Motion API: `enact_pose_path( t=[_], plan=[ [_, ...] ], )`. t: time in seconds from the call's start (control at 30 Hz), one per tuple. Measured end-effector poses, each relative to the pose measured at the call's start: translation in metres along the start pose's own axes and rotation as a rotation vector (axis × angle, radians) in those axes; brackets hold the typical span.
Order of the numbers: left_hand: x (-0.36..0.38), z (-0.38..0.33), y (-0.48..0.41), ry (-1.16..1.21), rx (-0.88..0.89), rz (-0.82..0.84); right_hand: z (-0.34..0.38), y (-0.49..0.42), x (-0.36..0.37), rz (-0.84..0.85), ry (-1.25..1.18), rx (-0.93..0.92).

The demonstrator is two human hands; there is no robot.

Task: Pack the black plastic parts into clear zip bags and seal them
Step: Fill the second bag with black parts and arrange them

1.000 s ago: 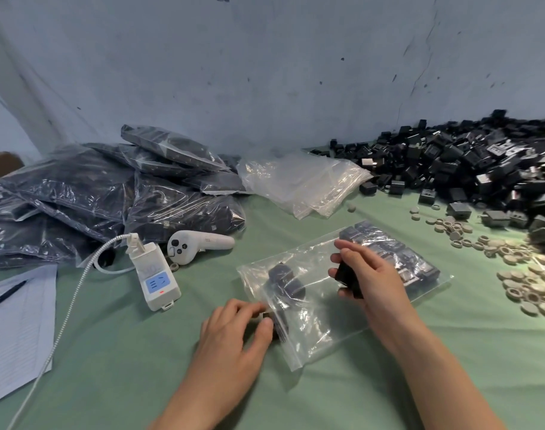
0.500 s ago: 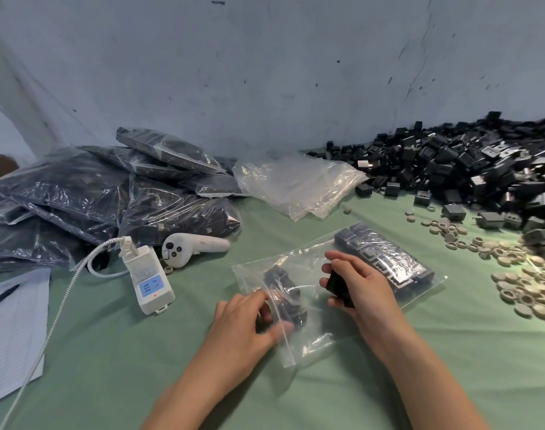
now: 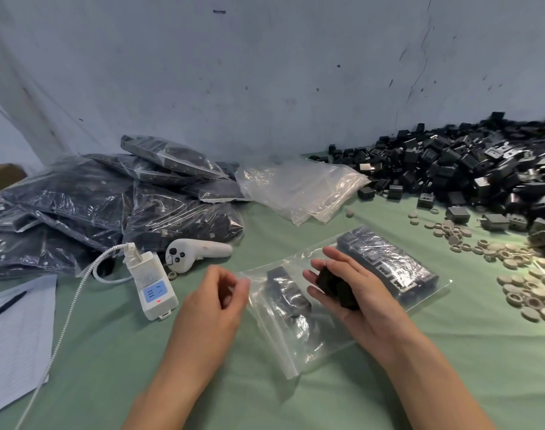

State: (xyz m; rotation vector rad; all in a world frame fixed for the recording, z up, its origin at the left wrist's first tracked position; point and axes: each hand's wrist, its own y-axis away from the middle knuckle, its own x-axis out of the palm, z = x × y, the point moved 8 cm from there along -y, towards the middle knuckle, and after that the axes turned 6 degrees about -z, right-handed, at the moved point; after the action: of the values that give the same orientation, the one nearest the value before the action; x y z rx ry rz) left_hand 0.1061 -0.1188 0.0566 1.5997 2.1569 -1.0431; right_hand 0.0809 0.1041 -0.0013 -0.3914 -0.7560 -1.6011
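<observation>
Centre left, the left hand [image 3: 216,294] curls at the mouth of the bag [image 3: 299,346]; whether it pinches the film is unclear. Centre right, the right hand [image 3: 362,301] grips parts [image 3: 334,285] above the bag, its fingers half hiding them.

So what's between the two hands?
Head view: the clear zip bag lies there, its zip end with black parts inside; the right hand grips more black parts.
</observation>
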Motion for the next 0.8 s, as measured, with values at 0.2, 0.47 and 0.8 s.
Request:
enact_pose_path(
  t=[0.2,0.47,0.8],
  plan=[
    [0.05,-0.061,0.008,0.144,0.235,0.276,-0.013,0.011,0.027,0.197,-0.051,0.056],
    [0.023,-0.02,0.014,0.381,-0.016,0.105,0.0,0.026,0.029,0.063,0.363,-0.272],
    [0.022,0.011,0.054,-0.013,0.127,0.17,-0.007,0.064,0.034,0.083,1.298,-0.704]
  ],
)
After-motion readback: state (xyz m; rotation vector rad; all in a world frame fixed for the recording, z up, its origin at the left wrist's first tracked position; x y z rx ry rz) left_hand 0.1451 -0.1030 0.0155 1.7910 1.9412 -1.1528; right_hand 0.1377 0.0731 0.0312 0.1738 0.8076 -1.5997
